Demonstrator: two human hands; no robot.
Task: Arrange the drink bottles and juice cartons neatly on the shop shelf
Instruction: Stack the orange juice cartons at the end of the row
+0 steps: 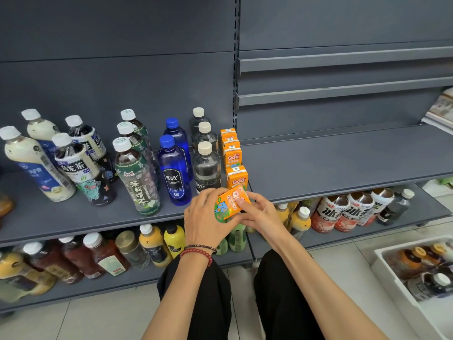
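Note:
An orange juice carton (pixel 229 203) with a blue cartoon figure lies tilted between both hands, just in front of the grey shelf's edge (pixel 103 224). My left hand (pixel 204 217) cups it from the left and below; my right hand (pixel 259 212) pinches its right end. Directly behind it, a row of several matching orange cartons (pixel 234 157) runs back along the shelf's right end. Left of that row stand rows of clear bottles (pixel 207 165), blue soda bottles (pixel 174 171), green-label tea bottles (pixel 137 177), dark oolong tea bottles (pixel 81 168) and milky white bottles (pixel 31 163).
The neighbouring shelf (pixel 343 158) on the right is bare. The lower shelf holds jumbled bottles (pixel 103 253) and iced-tea bottles (pixel 343 212). A white crate (pixel 392 283) of more drinks sits on the tiled floor at the right. My knees in black trousers are below my arms.

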